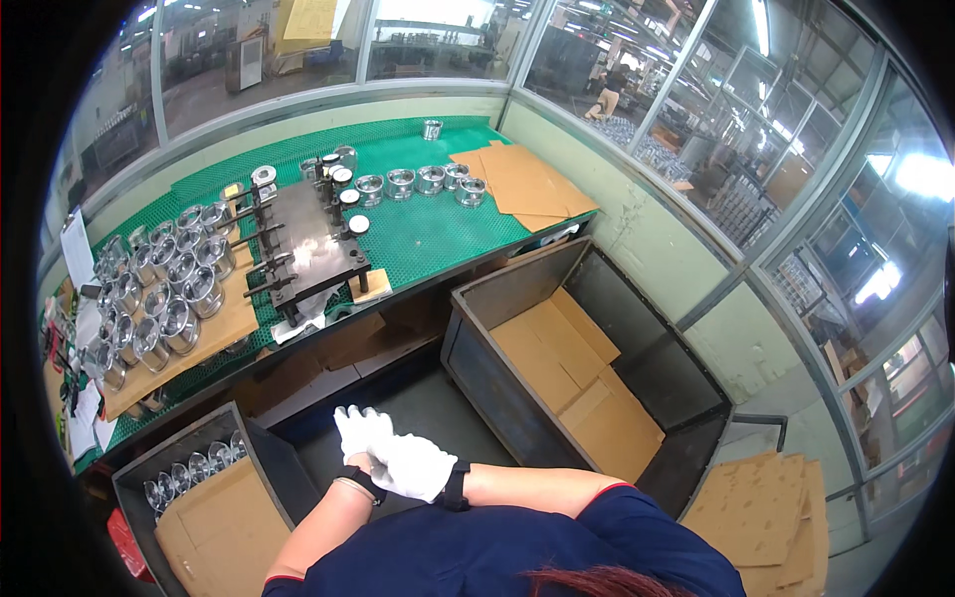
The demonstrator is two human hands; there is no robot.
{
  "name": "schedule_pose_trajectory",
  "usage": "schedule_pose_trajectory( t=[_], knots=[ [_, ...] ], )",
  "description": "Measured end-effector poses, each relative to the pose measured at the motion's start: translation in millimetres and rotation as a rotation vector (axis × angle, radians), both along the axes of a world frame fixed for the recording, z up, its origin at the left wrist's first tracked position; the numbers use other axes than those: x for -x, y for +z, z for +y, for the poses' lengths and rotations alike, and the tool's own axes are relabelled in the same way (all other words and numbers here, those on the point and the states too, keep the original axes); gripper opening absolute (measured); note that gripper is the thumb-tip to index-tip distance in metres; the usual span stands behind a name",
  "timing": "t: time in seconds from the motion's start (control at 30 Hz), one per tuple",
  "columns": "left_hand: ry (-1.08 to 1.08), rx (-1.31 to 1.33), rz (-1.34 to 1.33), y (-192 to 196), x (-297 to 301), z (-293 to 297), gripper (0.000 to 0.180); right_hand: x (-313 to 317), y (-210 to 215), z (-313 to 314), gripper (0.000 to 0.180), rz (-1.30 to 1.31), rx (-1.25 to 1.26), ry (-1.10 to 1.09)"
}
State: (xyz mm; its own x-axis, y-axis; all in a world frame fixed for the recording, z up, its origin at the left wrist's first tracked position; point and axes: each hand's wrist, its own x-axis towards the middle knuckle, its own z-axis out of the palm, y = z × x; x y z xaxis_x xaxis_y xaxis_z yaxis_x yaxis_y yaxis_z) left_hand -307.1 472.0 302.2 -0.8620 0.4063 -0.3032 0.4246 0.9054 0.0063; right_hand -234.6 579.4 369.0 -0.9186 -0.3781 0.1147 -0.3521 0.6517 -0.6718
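Both of my hands wear white gloves and meet in front of my body, over the dark gap beside the bench. My left hand [360,430] points away from me, its fingers slightly bent and a little apart, with no object visible in it. Across its wrist lies my right hand [413,468], its fingers closed around the cuff of the left glove. The right fingertips are partly hidden. A dark band circles each wrist. Several shiny metal cups [179,323] stand on cardboard to the left, apart from my hands.
A green-matted bench [428,234] holds a dark metal fixture [303,239], white round pieces and a row of metal cups [400,184]. To the right is a grey bin [468,308] lined with cardboard. A smaller bin [261,438] at lower left contains cups and cardboard. Flat cardboard [746,507] lies lower right.
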Motion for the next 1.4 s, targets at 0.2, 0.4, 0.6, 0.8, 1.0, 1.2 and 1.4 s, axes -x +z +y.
schedule_pose_trajectory(
  t=[0.2,0.4,0.6,0.8,1.0,1.2,1.4],
  knots=[
    [-0.050,-0.028,0.079,-19,17,-11,0.039,18,8,-12,0.022,-0.133,-0.064,0.012],
    [-0.014,0.031,0.185,-45,59,-13,0.031,76,0,1,0.027,-0.147,-0.031,0.037],
    [-0.364,0.898,0.433,-68,117,2,0.047,159,-38,28,0.028,-0.104,0.028,0.013],
    [0.111,0.171,0.069,-60,171,30,0.044,230,1,79,0.057,-0.221,0.044,0.106],
    [-0.012,0.292,0.039,-78,198,64,0.056,271,-22,118,0.043,-0.248,0.071,0.178],
    [-0.075,0.191,-0.280,-13,230,112,0.064,293,-35,136,0.024,-0.253,-0.134,0.117],
    [-0.116,-0.107,-0.194,-74,253,97,0.047,300,-13,135,0.028,-0.119,-0.047,0.032]
  ],
)
